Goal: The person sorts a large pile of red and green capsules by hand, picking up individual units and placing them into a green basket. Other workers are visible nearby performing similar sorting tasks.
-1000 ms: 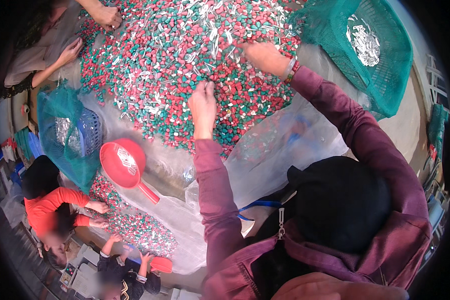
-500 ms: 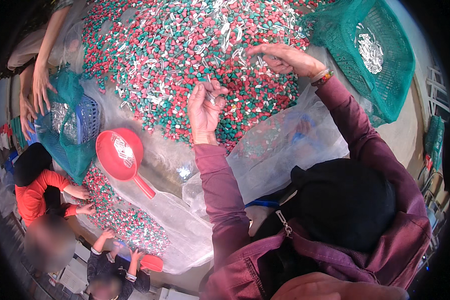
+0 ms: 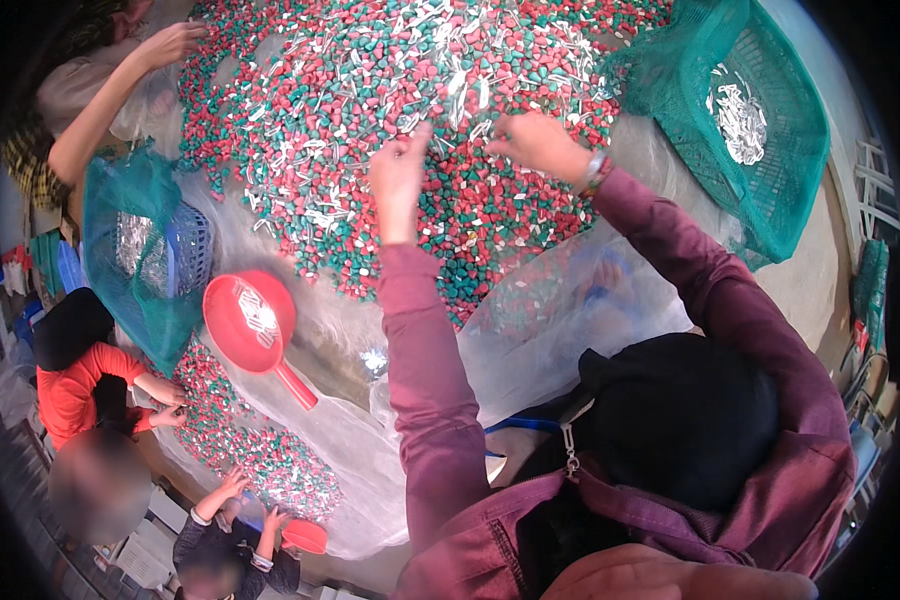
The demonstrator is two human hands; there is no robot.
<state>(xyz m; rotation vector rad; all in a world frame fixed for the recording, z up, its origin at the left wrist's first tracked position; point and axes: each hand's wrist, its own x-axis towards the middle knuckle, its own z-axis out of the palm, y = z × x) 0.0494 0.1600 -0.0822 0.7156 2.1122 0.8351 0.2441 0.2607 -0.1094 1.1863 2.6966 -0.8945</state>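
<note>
A wide heap of small red, green and white pieces point(image 3: 320, 150), mixed with pale slender strips point(image 3: 457, 82), spreads in front of me. Over its near middle is my left hand point(image 3: 398, 185), its fingers bent together; what they hold, if anything, is hidden. To its right, my right hand point(image 3: 542, 145) reaches into the heap with fingers curled down and pinched among pieces and strips. Its fingertips are partly covered, so I cannot make out what is between them. A little space separates the two hands.
A green net-lined basket point(image 3: 805, 190) with pale strips stands at right; a blue basket point(image 3: 192, 245) under green netting is at left. A red long-handled scoop point(image 3: 228, 330) holds strips. Clear plastic sheeting point(image 3: 570, 300) edges the heap. Several co-workers sit left around a smaller pile point(image 3: 250, 435).
My right hand has moved left and down, its fingers going from outstretched to curled. My left hand has moved up and turned over. A co-worker's hand has gone from the left basket to the heap.
</note>
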